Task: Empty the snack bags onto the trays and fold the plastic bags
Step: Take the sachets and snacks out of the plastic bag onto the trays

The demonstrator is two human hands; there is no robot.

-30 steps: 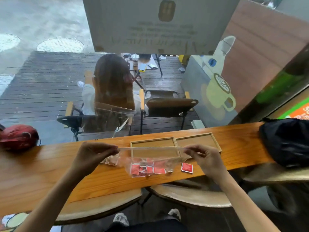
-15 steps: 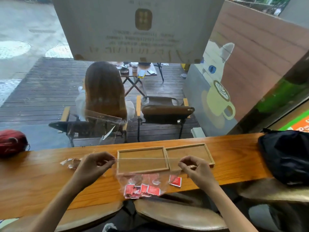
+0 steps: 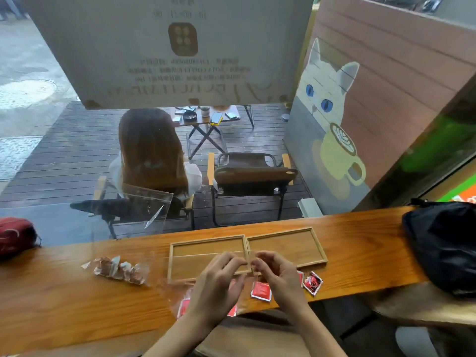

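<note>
A clear plastic bag (image 3: 180, 284) of red snack packets (image 3: 261, 291) lies at the near edge of the wooden desk (image 3: 64, 300), its top edge drawn taut as a thin line over the left tray (image 3: 207, 256). The left hand (image 3: 219, 284) and right hand (image 3: 279, 276) meet just beside each other over that edge, palms turned inward, fingers (image 3: 231, 260) curled narrow and pinching the film; forearms reach in from the near side. Several square red foil packets show through the bag beneath the hands, and one loose packet (image 3: 312, 282) lies on the desk to the right, near the right tray (image 3: 286, 247). Both shallow, rectangular, wood-framed trays sit side by side, touching. To the left a second clear bag (image 3: 121, 270) holds crumpled brown-and-white wrapped sweets. A black bag (image 3: 443, 243) rests at the desk's far right, a red pouch (image 3: 15, 234) at its left end. Beyond the window, a person sits in a folding chair (image 3: 253, 181) on dark decking; a painted white cat (image 3: 327, 91) with a latte cup marks the wall. The lettering on the window sign (image 3: 180, 47) is mirrored and unreadable.
</note>
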